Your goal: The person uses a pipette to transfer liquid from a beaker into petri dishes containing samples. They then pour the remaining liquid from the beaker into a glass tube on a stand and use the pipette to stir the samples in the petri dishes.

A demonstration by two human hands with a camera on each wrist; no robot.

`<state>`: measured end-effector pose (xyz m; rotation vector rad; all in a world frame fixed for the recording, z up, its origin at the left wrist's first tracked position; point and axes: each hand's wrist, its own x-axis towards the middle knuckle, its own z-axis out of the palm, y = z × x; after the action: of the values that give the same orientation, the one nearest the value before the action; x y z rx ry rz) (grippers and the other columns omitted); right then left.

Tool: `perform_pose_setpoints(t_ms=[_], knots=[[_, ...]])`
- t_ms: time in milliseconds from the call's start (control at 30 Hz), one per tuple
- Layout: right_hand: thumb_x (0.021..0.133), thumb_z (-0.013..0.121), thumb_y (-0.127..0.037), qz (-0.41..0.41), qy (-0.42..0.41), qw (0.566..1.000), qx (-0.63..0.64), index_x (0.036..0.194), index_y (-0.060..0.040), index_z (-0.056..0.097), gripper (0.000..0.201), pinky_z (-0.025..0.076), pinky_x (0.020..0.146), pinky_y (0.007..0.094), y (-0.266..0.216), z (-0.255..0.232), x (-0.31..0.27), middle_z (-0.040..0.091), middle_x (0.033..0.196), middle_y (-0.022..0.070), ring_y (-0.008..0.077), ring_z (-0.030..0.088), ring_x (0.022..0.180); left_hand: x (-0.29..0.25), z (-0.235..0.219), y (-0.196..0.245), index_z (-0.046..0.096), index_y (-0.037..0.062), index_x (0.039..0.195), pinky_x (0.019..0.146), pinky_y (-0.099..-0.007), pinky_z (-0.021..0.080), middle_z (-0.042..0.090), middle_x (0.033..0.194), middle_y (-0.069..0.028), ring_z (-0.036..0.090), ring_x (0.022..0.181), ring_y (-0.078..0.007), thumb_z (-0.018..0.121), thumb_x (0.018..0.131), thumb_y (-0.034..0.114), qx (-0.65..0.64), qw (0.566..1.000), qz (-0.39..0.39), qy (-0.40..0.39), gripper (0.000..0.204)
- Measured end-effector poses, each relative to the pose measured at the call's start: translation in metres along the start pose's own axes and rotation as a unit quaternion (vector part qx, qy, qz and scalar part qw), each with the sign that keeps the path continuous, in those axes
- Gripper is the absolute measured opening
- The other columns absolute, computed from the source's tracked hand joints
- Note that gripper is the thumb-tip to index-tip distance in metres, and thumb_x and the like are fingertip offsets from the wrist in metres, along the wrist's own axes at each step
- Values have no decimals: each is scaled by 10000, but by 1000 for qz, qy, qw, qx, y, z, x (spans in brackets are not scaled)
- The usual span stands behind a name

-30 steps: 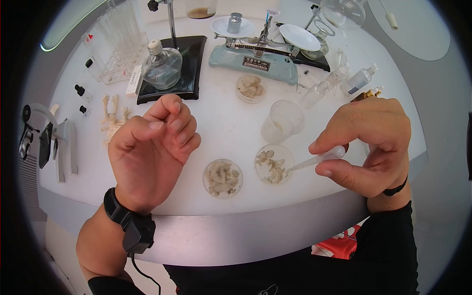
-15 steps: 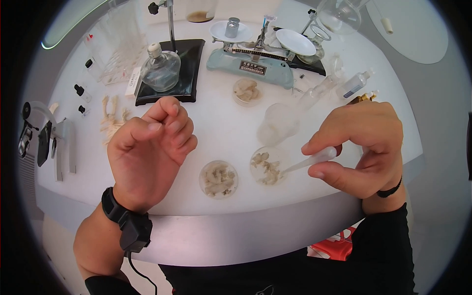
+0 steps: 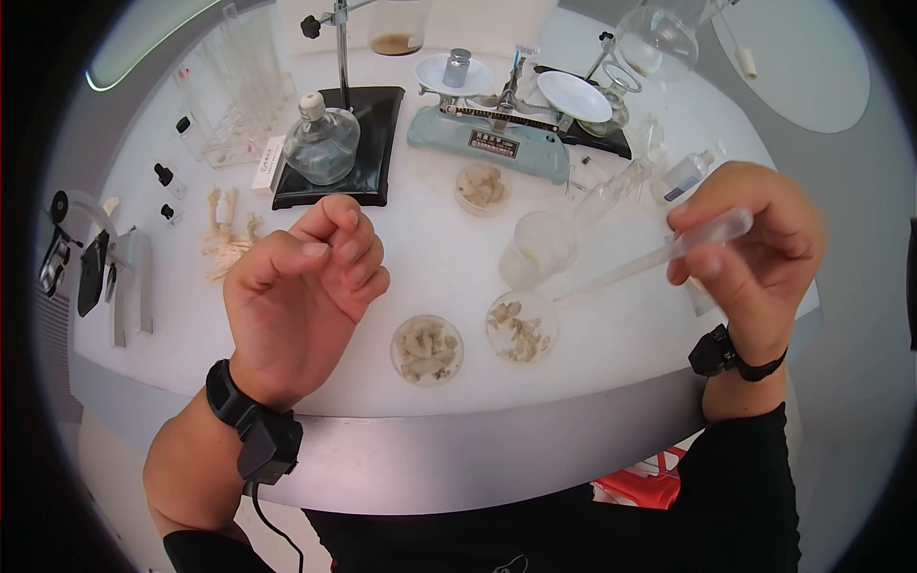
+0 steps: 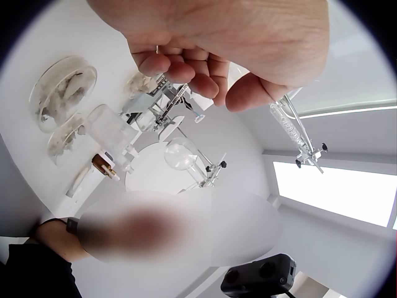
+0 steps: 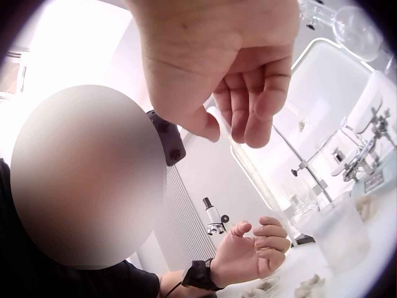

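Note:
Between thumb and fingers, my right hand [image 3: 764,244] pinches a translucent plastic dropper [image 3: 626,270], bulb up at the right. Its thin tip slants down left, overlapping the far rim of a petri dish [image 3: 521,327] with small pale brownish clumps. Behind that dish lies the clear plastic beaker [image 3: 538,250]. My left hand [image 3: 301,296] hovers over the table's left half, palm up, fingers loosely curled, holding nothing. A second petri dish [image 3: 427,350] with larger pale pieces is to its right. In the right wrist view the dropper [image 5: 254,174] runs down from the fingers.
A balance [image 3: 487,143] stands at the back, with a third dish [image 3: 482,188] before it. Left are an alcohol lamp [image 3: 323,148] on a black stand base, test tubes [image 3: 234,95], pale strands [image 3: 227,234] and a microscope [image 3: 124,272]. Bottles [image 3: 688,177] lie at the right.
My right hand has lifted and turned outward, drawing the dropper's tip up and back from the clumps to the dish's far rim. My left hand keeps its pose.

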<state>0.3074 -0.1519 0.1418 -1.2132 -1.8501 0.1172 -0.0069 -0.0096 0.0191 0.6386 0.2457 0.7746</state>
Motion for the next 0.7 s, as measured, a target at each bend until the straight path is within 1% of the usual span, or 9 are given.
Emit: perform_pose_setpoints(t_ms=[33, 100, 133, 167, 267, 367, 467, 533, 700], knots=[[957, 827, -219, -1, -1, 1000, 1, 1028, 42, 759, 279, 532, 557, 260, -1, -1, 1, 713, 822, 89, 150, 702, 623, 0, 0, 0, 585, 90, 1110, 808, -312, 415, 474, 922, 15, 456, 848, -149, 671, 904, 192, -1, 1000, -3, 2, 245], [974, 838, -94, 96, 40, 988, 116, 1117, 21, 797, 188, 509, 570, 225, 0, -4, 2, 796, 899, 92, 105, 698, 648, 0, 1, 1, 588, 91, 1112, 813, -313, 418, 480, 923, 16, 462, 851, -150, 671, 905, 194, -1, 1000, -4, 2, 246], [1021, 814, -116, 97, 32, 987, 125, 1153, 35, 783, 203, 524, 578, 220, 0, -3, 3, 783, 883, 96, 108, 718, 657, 0, 0, 2, 591, 92, 1114, 818, -314, 420, 486, 924, 16, 468, 853, -151, 670, 905, 195, -2, 1000, -5, 2, 246], [1021, 814, -116, 95, 29, 986, 137, 1153, 35, 783, 203, 524, 578, 220, -1, 2, 3, 783, 883, 96, 108, 718, 657, -2, -1, 2, 591, 92, 1114, 818, -314, 420, 486, 924, 16, 468, 853, -151, 670, 905, 195, 3, 1000, -1, 12, 246], [1023, 811, -108, 111, 20, 981, 157, 1162, 42, 785, 206, 534, 580, 228, -2, 11, 1, 781, 883, 102, 111, 725, 664, 0, -3, 3, 599, 83, 1126, 836, -320, 423, 517, 936, 12, 486, 869, -156, 663, 909, 199, -6, 1000, -7, -7, 255], [1039, 792, -106, 97, 3, 986, 133, 1186, 49, 782, 214, 540, 574, 237, 2, 17, -1, 780, 883, 104, 116, 739, 674, 0, -5, 2, 618, 76, 1123, 837, -321, 422, 522, 938, 9, 487, 872, -159, 654, 904, 192, -13, 1000, -9, -7, 251], [1055, 780, -104, 88, 35, 989, 115, 1213, 55, 777, 224, 533, 557, 235, 5, 17, 3, 784, 893, 107, 116, 746, 678, 0, -2, 2, 639, 70, 1112, 837, -324, 422, 528, 939, 7, 489, 874, -162, 646, 897, 186, -3, 1000, -9, -5, 245], [1072, 773, -100, 130, 55, 982, 126, 1228, 52, 775, 218, 520, 541, 224, 7, 13, 7, 802, 936, 126, 117, 749, 676, 0, -1, 3, 648, 69, 1109, 836, -325, 423, 533, 939, 6, 488, 873, -163, 644, 894, 185, -5, 1000, -9, -3, 245], [1108, 754, -124, 117, 91, 982, 116, 1250, 39, 774, 217, 498, 523, 216, 19, 13, 7, 821, 995, 153, 110, 725, 647, 0, -5, 2, 660, 66, 1104, 834, -328, 428, 545, 939, 1, 497, 873, -165, 647, 893, 181, -5, 1000, -5, -7, 241]])
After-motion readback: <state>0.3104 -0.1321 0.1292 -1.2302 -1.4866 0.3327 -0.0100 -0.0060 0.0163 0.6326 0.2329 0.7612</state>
